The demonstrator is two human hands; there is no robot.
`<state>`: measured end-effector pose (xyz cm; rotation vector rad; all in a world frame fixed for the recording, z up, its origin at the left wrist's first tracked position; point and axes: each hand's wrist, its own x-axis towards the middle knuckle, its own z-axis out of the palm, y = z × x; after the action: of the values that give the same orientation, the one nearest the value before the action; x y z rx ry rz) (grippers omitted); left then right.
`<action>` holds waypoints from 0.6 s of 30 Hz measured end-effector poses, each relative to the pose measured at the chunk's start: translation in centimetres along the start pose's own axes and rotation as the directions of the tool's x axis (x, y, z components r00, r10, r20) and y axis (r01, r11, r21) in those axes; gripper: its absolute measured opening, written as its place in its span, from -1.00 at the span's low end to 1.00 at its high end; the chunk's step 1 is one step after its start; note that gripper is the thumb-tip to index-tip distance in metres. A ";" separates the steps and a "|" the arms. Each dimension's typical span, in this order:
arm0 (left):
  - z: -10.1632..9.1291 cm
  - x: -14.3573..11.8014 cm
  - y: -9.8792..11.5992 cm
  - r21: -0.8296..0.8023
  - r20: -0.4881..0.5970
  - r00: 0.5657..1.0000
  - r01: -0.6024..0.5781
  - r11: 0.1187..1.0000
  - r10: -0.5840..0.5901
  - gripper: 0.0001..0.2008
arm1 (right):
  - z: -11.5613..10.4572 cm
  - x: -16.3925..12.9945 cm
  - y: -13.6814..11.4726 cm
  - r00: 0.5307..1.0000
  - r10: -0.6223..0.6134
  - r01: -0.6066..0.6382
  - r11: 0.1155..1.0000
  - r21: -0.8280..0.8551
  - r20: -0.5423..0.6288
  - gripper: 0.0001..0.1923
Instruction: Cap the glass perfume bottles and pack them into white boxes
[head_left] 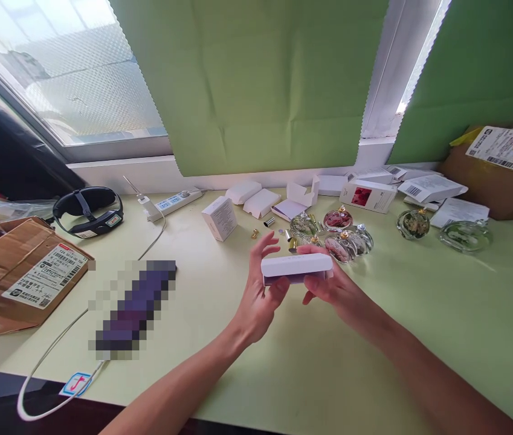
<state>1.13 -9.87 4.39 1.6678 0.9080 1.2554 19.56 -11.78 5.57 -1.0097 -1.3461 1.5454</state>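
Observation:
Between both hands, above the middle of the table, is a small white cardboard box [296, 264] with its flap side toward me and a dark gap under the flap. My left hand [263, 287] grips its left end, thumb at the gap and fingers behind. The right end is held by my right hand [329, 281], its thumb also at the gap. Just beyond the hands lie several round glass perfume bottles [338, 246], some with gold tops. A loose silver cap [269, 222] and a small gold piece [255, 234] lie left of them.
An upright white box [219, 219] and several white boxes [368, 195] line the back. Brown cartons [25, 278] stand left and right. A black headset [87, 211], a power strip [177, 200], a cable and a pixelated dark object [136, 308] occupy the left side.

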 end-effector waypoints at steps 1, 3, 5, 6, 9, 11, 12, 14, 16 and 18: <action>0.0 0.0 0.0 -0.002 0.001 1.000 0.010 1.000 -0.010 -0.29 | 0.0 0.0 0.0 1.000 0.009 -0.009 1.000 0.004 0.002 -0.41; 0.0 0.0 0.2 -0.008 0.005 1.000 0.030 1.000 -0.030 -0.31 | 0.0 0.2 0.1 1.000 0.005 -0.005 1.000 0.010 0.000 -0.42; 0.0 -0.1 0.3 -0.015 0.012 0.999 0.048 0.999 -0.048 -0.32 | 0.0 0.4 0.5 1.000 -0.019 0.019 1.000 0.007 -0.007 -0.42; 0.0 -0.1 0.4 -0.020 0.015 0.998 0.054 0.998 -0.053 -0.33 | 0.0 0.5 0.6 1.000 -0.028 0.028 1.000 -0.003 -0.009 -0.42; 0.0 -0.1 0.6 -0.039 0.025 0.998 0.060 0.997 -0.059 -0.33 | 0.0 0.4 0.5 0.999 -0.025 0.024 0.997 -0.071 -0.021 -0.44; 0.0 -0.1 0.7 -0.045 0.028 0.998 0.065 0.997 -0.063 -0.33 | 0.1 0.1 0.1 0.999 -0.012 0.008 0.992 -0.127 -0.031 -0.43; 0.0 -0.1 0.8 -0.046 0.030 0.997 0.068 0.997 -0.067 -0.34 | 0.1 0.0 -0.1 0.999 -0.004 -0.001 0.989 -0.149 -0.036 -0.42; 0.0 -0.1 0.8 -0.046 0.034 0.997 0.075 0.996 -0.074 -0.35 | 0.2 -0.2 -0.2 0.999 0.000 -0.007 0.985 -0.172 -0.044 -0.40; -0.1 -0.1 0.8 -0.049 0.041 0.995 0.091 0.995 -0.089 -0.36 | 0.1 -0.1 -0.1 0.999 -0.001 -0.008 0.985 -0.175 -0.053 -0.40; -0.3 0.0 0.7 -0.060 0.071 0.989 0.131 0.990 -0.126 -0.36 | 0.0 0.0 0.1 0.998 0.008 -0.020 0.984 -0.178 -0.066 -0.38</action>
<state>0.84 -10.06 5.04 1.5662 0.9100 1.1237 19.53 -11.79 5.43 -1.1715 -1.4538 1.4088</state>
